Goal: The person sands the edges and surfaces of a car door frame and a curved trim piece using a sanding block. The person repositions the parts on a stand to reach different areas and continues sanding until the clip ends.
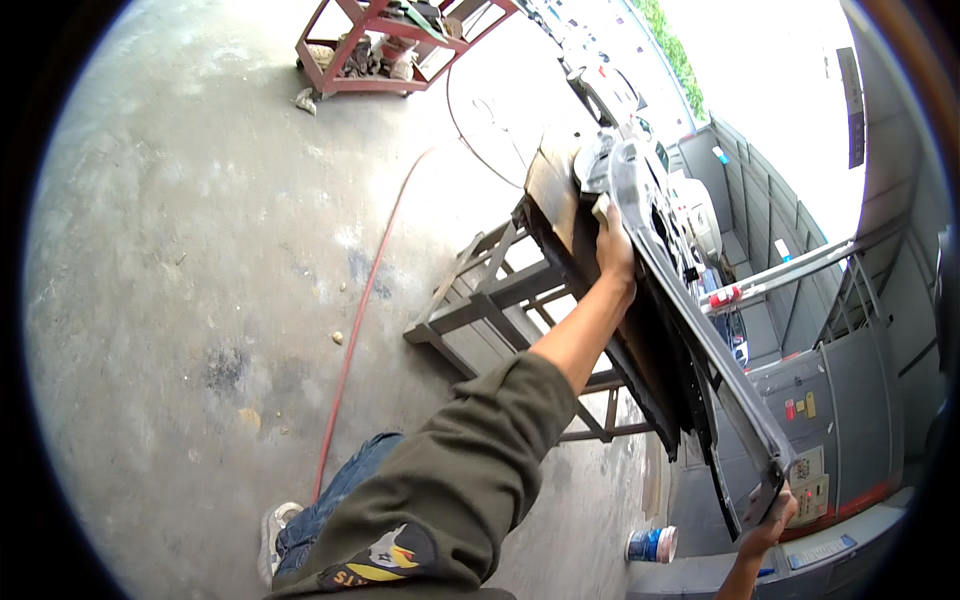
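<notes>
A long grey car body panel [695,310] stands tilted at the right, its dark underside turned toward me. My left hand [616,250] is closed at its upper part, near the cardboard. A small pale-yellow pad [600,208] shows at those fingers; how it is held is partly hidden. Low on the right, my right hand [775,518] grips the panel's near corner, thumb and fingers around the edge. Beneath the panel is a grey frame stand [490,300], with a brown cardboard sheet [552,190] over its far end.
A red hose [370,275] runs across the concrete floor on the left. Farther off stands a red cart [345,85] loaded with parts. A paint bucket [652,544] sits on the floor near my right hand. Grey cabinets [800,385] line the right side.
</notes>
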The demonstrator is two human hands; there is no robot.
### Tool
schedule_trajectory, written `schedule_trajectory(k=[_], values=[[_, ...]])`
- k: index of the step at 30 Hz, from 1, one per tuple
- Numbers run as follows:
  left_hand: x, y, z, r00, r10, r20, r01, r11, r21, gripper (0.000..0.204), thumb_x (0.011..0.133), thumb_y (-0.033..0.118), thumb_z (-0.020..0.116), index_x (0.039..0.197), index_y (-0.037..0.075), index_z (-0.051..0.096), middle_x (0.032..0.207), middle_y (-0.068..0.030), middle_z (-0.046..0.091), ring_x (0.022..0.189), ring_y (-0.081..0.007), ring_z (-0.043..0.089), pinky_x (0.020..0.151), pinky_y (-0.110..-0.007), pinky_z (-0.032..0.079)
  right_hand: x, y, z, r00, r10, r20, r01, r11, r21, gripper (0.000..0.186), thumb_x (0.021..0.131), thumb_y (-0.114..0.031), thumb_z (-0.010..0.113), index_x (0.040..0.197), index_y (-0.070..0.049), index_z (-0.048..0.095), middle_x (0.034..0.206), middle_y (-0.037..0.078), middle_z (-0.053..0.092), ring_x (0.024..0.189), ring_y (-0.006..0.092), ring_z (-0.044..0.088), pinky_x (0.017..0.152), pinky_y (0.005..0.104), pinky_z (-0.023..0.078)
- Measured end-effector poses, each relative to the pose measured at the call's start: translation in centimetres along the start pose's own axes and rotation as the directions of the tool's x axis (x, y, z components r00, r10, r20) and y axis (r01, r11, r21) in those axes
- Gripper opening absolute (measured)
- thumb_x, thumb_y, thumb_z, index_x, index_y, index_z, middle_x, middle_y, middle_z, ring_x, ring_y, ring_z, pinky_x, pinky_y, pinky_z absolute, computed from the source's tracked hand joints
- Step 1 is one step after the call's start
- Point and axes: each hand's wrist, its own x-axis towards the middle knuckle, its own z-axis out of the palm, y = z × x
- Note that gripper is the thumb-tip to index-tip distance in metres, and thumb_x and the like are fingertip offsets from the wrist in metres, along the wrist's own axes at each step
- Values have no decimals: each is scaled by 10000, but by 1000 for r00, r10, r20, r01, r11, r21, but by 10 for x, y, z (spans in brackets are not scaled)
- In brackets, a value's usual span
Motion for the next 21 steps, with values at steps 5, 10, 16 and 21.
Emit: schedule_trajectory(k=[5, 10, 16, 21], values=[[-64, -4, -13, 995, -85, 44, 88, 994, -69, 530, 1089, 431, 471, 1383, 1, 568, 1298, -60, 656, 1155, -168, 602, 1045, -333, 432, 3, -12, 6, 983, -146, 107, 139, 988, 70, 733, 1064, -596, 363, 1127, 83, 633, 904, 86, 585, 809, 162, 575, 759, 312, 460], [-19, 8, -22, 953, 296, -58, -278, 937, 212, 322, 1039, 210, 564, 1240, -26, 648, 1113, -111, 727, 987, -188, 657, 903, -348, 499, 0, -24, 21, 970, -238, 53, 230, 966, 122, 525, 1097, -506, 356, 886, -52, 514, 714, 27, 492, 466, 90, 421, 421, 254, 333], [15, 6, -9, 878, 414, -240, -226, 800, 556, 299, 853, 102, 725, 1150, 77, 736, 1030, -201, 754, 992, -384, 721, 882, -427, 544, 16, 19, 1, 974, -198, -114, 221, 942, 252, 452, 1066, -429, 433, 888, -27, 536, 749, 36, 499, 506, 112, 435, 454, 269, 340], [5, -3, -19, 945, 292, -145, -183, 845, 502, 260, 813, 91, 687, 1060, 87, 768, 964, -192, 759, 970, -368, 732, 860, -425, 552, 25, 37, -14, 928, -339, -154, 353, 932, 83, 331, 1028, -325, 512, 850, -47, 496, 812, 10, 453, 708, 86, 447, 615, 225, 357]])
